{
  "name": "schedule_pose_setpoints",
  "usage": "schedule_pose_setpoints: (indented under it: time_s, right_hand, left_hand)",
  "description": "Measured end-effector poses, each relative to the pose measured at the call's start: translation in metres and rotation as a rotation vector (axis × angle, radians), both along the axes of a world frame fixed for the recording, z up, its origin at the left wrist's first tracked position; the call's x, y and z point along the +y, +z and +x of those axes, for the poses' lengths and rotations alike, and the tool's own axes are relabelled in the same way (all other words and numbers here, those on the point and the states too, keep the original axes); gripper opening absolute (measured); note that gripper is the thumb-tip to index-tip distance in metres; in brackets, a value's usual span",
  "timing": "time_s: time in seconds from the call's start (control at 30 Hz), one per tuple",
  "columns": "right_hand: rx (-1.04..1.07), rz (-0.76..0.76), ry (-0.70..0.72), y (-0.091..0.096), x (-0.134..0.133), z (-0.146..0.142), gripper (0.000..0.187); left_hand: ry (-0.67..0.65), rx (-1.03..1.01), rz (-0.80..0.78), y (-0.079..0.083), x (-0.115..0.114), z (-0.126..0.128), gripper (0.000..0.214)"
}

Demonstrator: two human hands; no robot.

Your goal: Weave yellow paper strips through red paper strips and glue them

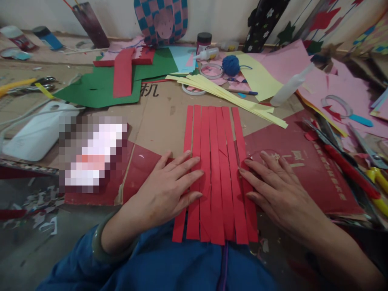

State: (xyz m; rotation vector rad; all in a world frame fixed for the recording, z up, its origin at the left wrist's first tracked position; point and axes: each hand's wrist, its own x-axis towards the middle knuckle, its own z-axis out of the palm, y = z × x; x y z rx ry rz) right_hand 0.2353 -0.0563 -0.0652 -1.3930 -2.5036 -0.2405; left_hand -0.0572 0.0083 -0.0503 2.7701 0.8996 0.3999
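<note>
Several long red paper strips (216,161) lie side by side, running away from me over cardboard and down onto my blue lap. My left hand (166,190) rests flat on the leftmost strips, fingers stretched out and slightly apart. My right hand (273,190) lies flat on the rightmost strips, fingers extended toward the middle. Neither hand holds anything. A bundle of pale yellow paper strips (230,97) lies slanted just beyond the red ones.
A red booklet (303,161) lies under my right hand, with scissors (342,157) and red-handled tools to its right. Green paper (100,89), pink sheets (333,81), a glue bottle (291,87), blue yarn (230,64), tape rolls and a white device (36,129) crowd the surface.
</note>
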Motion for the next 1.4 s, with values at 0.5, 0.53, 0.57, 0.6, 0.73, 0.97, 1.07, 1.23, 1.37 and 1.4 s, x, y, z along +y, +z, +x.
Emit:
schedule_pose_setpoints:
  time_s: [0.5,0.53,0.57,0.6,0.73,0.97,1.07,1.23,1.37,1.4]
  right_hand:
    - [0.055,0.024,-0.019,0.007,-0.002,0.004,0.037]
    - [0.084,0.032,-0.029,0.010,-0.003,0.007,0.036]
    - [0.118,0.037,-0.049,0.012,-0.004,0.011,0.033]
    - [0.157,0.042,-0.080,0.014,-0.006,0.015,0.029]
    - [0.344,0.062,-0.229,0.014,-0.018,0.025,0.009]
    - [0.406,0.036,-0.265,0.012,-0.034,0.025,0.007]
    - [0.405,0.059,-0.260,0.014,-0.037,0.023,0.011]
    - [0.384,0.066,-0.296,0.009,-0.052,0.024,0.012]
    - [0.374,0.065,-0.314,0.005,-0.070,0.026,0.015]
    - [0.377,0.068,-0.309,0.005,-0.075,0.026,0.015]
  left_hand:
    - [0.010,0.023,-0.016,0.001,0.000,0.000,0.039]
    - [0.010,0.027,-0.019,0.001,0.000,0.000,0.039]
    - [0.011,0.031,-0.020,0.001,0.000,0.000,0.039]
    - [0.011,0.033,-0.019,0.001,0.000,0.000,0.038]
    - [0.004,0.034,0.000,0.000,0.001,-0.001,0.039]
    - [0.021,0.006,0.002,-0.003,0.001,-0.002,0.041]
    - [0.030,0.002,-0.029,-0.003,0.003,-0.002,0.041]
    - [0.055,0.010,-0.119,-0.003,0.006,-0.001,0.040]
    - [0.068,0.009,-0.156,-0.002,0.008,0.000,0.039]
    - [0.076,0.015,-0.159,-0.002,0.008,0.001,0.039]
